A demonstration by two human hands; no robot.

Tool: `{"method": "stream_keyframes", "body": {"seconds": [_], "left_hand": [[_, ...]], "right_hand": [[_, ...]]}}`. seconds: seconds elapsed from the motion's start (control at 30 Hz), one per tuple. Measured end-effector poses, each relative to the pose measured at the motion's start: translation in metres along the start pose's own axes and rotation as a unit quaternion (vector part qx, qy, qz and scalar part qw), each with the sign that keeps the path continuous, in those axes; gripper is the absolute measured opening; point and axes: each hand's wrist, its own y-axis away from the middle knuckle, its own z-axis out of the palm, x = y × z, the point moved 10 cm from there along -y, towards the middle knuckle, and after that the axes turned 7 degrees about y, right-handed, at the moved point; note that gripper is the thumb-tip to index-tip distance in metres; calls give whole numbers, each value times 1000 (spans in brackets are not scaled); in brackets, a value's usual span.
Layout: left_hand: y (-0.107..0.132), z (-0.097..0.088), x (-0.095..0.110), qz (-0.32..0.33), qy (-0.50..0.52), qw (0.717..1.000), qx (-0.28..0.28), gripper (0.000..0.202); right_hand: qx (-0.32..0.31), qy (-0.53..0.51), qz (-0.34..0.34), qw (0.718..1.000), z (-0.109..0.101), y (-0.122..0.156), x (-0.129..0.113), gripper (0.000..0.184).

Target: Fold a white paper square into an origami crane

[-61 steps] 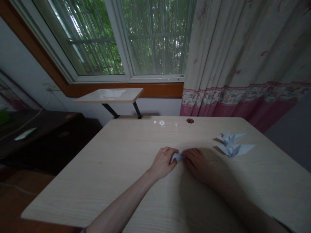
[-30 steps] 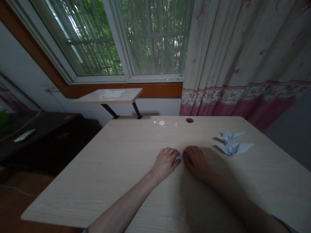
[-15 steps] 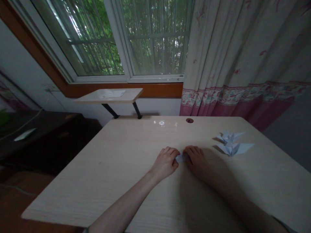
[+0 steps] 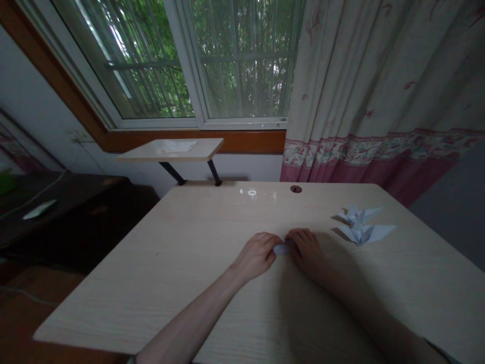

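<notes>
A small folded piece of white paper (image 4: 282,249) lies on the desk between my two hands, its ends covered by fingers. My left hand (image 4: 261,252) grips its left end, fingers curled and pressed together. From the other side my right hand (image 4: 304,247) holds the right end, fingers bent over it. How the paper is folded underneath the fingers is hidden. Two folded paper cranes with spread wings stand to the right of my hands: a nearer crane (image 4: 361,234) and a farther crane (image 4: 355,216) close behind it.
The pale wooden desk (image 4: 182,227) has a round cable hole (image 4: 296,189) near its back edge. A raised shelf (image 4: 206,146) on black legs, holding white paper (image 4: 177,146), stands at the back left. Behind are a window and a floral curtain (image 4: 341,101).
The paper between my hands shows a slightly different, flatter and narrower shape. My left hand's fingers have shifted a little; the right hand stays almost in place.
</notes>
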Motion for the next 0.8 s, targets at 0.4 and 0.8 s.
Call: {"method": "stream_keyframes", "body": {"seconds": [0.4,0.8], "left_hand": [[0,0,2,28,13,1000,1,17],[-2,-5,-4,4,75,997,34,25]], "right_hand": [[-7,-63,-11,998,1,2,2,37],[-13,-95,-36,995,-18,-1,-16,24]]}}
